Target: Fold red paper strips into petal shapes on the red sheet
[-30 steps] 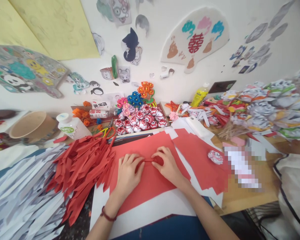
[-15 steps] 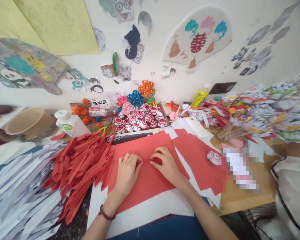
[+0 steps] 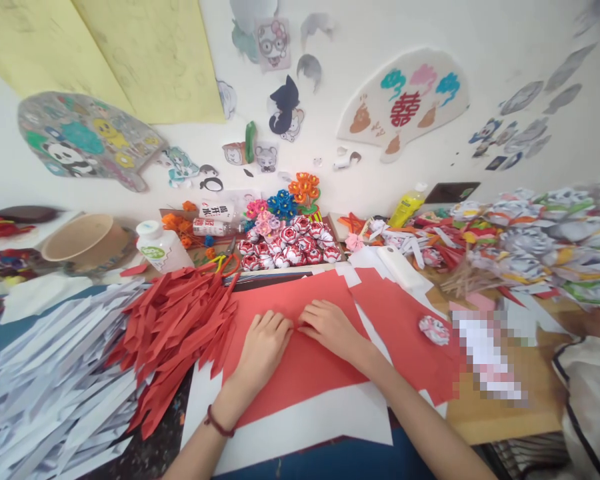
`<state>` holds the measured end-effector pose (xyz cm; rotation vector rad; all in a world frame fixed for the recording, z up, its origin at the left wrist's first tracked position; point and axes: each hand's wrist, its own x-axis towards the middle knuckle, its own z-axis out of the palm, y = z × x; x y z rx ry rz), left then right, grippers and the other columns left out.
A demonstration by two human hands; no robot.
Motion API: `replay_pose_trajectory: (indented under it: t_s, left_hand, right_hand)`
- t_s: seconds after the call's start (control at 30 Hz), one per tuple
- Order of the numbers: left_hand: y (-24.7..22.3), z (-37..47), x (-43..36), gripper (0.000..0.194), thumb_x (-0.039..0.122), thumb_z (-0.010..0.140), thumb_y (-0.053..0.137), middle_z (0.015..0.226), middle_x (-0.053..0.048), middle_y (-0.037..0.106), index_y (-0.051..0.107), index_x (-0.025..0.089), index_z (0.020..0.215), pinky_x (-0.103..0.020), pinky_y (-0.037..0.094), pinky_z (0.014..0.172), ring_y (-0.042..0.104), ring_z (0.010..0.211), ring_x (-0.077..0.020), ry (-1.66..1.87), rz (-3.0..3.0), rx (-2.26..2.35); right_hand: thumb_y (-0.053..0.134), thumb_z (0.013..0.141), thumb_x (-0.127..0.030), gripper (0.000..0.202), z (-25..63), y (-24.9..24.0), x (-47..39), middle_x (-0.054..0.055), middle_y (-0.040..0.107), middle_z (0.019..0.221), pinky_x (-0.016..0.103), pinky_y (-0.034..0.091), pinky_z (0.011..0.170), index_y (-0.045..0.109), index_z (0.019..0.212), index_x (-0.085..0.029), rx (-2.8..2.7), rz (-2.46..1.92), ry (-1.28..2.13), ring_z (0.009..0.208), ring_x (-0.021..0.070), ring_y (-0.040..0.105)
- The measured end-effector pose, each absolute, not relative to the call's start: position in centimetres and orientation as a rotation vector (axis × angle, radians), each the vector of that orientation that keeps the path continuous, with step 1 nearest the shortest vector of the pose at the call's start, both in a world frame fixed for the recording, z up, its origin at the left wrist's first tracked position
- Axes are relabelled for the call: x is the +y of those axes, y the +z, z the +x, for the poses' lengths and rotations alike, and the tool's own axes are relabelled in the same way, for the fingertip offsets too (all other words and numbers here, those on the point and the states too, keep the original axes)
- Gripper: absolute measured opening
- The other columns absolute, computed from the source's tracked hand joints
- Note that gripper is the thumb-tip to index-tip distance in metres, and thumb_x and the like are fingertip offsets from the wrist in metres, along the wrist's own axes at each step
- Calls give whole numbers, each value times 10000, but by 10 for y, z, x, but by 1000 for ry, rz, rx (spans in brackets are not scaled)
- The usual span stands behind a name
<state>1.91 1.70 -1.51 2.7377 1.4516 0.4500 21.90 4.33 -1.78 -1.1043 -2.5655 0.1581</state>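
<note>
Both hands are over a large red paper sheet (image 3: 310,380) that lies on white paper (image 3: 350,413). My left hand (image 3: 267,343), with a dark red bracelet at its wrist, has its fingers curled and pressed together near the sheet's middle. Close beside it, my right hand (image 3: 327,327) is closed in a pinch, its fingertips almost meeting the left ones. Whatever is between the fingertips is too small to make out. Left of the sheet is a heap of folded red strips (image 3: 175,327), and beyond that many white strips (image 3: 75,373).
Red-and-white paper flowers (image 3: 290,247) fill a tray behind the sheet. A white bottle (image 3: 163,248) and a beige bowl (image 3: 80,243) stand at the back left. More red paper (image 3: 405,333) bears one flower (image 3: 434,330). A person's pale clothing (image 3: 593,387) shows at right.
The view has shifted, so the scene sits lower and further right. My right hand's fingers have drawn closer together, and the gap between thumb and fingers has closed up.
</note>
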Motion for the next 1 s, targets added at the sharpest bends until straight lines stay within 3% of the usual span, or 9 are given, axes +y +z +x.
replay_pose_trajectory:
  t_s: [0.3, 0.5, 0.63, 0.7, 0.83, 1.0]
  left_hand:
    - [-8, 10, 11, 142, 72, 906, 490, 877, -47, 581, 583, 176, 875, -343, 400, 715, 505, 792, -210, 205, 2957, 1395]
    - [-6, 7, -1, 197, -2, 839, 514, 839, -61, 605, 613, 126, 953, -357, 427, 669, 530, 746, -224, 62, 3210, 1176]
    - [-4, 4, -5, 321, 1, 842, 533, 893, -72, 639, 580, 90, 1147, -364, 448, 700, 561, 782, -227, 68, 3217, 1174]
    - [-4, 4, -4, 275, 21, 853, 540, 893, -61, 632, 594, 114, 1107, -360, 449, 706, 561, 784, -223, 82, 3167, 1232]
    - [-6, 12, 0, 163, 21, 868, 509, 856, -50, 602, 608, 148, 888, -347, 437, 685, 542, 770, -217, 54, 3148, 1215]
    - [-5, 21, -1, 174, 66, 918, 453, 872, -64, 596, 602, 151, 889, -352, 422, 715, 528, 794, -217, 215, 3085, 1361]
  right_hand:
    - [465, 928, -7, 222, 228, -15, 29, 52, 618, 816, 312, 435, 695, 629, 873, -146, -2705, -958, -187, 771, 189, 565]
    - [460, 924, 7, 237, 232, -21, 15, 59, 633, 793, 310, 424, 650, 653, 915, -129, -2697, -901, -349, 719, 183, 562]
    - [494, 917, -14, 235, 232, -19, 2, 78, 658, 876, 327, 445, 719, 642, 1073, -108, -2681, -987, -314, 809, 200, 588]
    - [520, 935, -75, 209, 230, -18, -1, 70, 654, 896, 334, 447, 745, 628, 1108, -122, -2650, -1074, -274, 833, 203, 587]
    - [569, 950, -239, 101, 220, -20, 4, 50, 624, 874, 347, 441, 723, 623, 991, -165, -2582, -1225, -267, 818, 217, 562]
    - [474, 935, -46, 178, 212, -26, 13, 62, 620, 853, 333, 428, 731, 592, 860, -157, -2578, -1131, -349, 811, 207, 554]
